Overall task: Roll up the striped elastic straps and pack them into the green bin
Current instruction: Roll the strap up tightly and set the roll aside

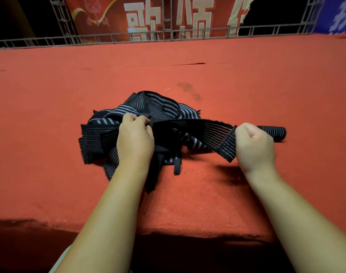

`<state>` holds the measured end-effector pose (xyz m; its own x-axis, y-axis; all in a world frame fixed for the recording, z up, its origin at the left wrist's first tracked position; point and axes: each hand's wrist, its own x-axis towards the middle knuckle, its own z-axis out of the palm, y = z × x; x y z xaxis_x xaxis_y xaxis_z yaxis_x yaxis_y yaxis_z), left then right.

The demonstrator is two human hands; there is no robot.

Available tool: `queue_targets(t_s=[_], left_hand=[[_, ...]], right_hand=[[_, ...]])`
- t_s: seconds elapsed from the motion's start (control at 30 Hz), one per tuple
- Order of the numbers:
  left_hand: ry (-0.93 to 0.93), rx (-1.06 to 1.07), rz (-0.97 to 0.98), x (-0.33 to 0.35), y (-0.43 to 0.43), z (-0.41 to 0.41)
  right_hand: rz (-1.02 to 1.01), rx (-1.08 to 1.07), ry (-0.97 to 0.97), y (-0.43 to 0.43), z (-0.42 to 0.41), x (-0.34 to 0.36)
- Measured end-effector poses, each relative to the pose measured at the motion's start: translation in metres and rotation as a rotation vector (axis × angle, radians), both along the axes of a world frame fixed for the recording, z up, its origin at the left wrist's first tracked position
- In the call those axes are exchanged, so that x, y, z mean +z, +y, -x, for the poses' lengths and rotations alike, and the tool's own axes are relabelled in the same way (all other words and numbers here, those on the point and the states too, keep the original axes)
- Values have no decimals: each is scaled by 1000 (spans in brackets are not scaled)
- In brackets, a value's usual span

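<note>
A tangled pile of black elastic straps with grey stripes (148,109) lies on the red carpet. One strap (195,128) is stretched flat between my hands, above the pile. My left hand (135,137) pinches its left end. My right hand (253,146) is closed on its right end, where the fabric bunches. A rolled strap (272,133) lies on the carpet just behind my right hand. No green bin is in view.
The red carpeted platform (187,75) stretches far back, with a front edge (187,233) close to me. A metal truss rail (168,35) and a red banner (168,16) stand at the far edge. A dark stain (189,92) marks the carpet behind the pile.
</note>
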<state>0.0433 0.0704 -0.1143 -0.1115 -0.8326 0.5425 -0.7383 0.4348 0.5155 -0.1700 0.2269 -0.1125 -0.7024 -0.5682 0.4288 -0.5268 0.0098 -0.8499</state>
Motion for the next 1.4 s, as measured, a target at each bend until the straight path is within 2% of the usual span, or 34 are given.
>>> queue_targets(t_s=[0.17,0.23,0.37,0.53,0.73,0.83,0.97,1.07,1.17,1.23,1.3,1.33,1.4], left_hand=[[24,-127,15,-1,1,-7],[31,-203,24,0,5,-10],[73,-342,-5,0,16,-13],[122,-483,-73,1,27,-22],[-43,-546,-150,4,25,-43],[-22,-471,-141,12,25,-50],[-1,-234,-8,20,14,-45],[125,-189,-134,17,9,-38],[274,-251,-271,16,11,-33],[338,-276,-318,17,15,-31],[389,-243,-320,18,16,-31],[382,-209,-299,17,15,-32],[243,-127,-209,15,11,-35]], right_hand=[[-364,123,-18,-3,8,9],[-336,145,-27,-6,5,16],[-246,268,98,-30,-14,20],[-289,440,48,-60,-42,12],[-380,421,29,-76,-48,7],[-377,466,-45,-77,-48,7],[-417,508,13,-72,-51,12],[-429,567,66,-70,-59,14],[-371,566,134,-72,-65,9],[-348,541,199,-72,-65,8],[-350,544,186,-72,-63,8],[-346,552,167,-72,-61,8],[-326,581,154,-70,-60,10]])
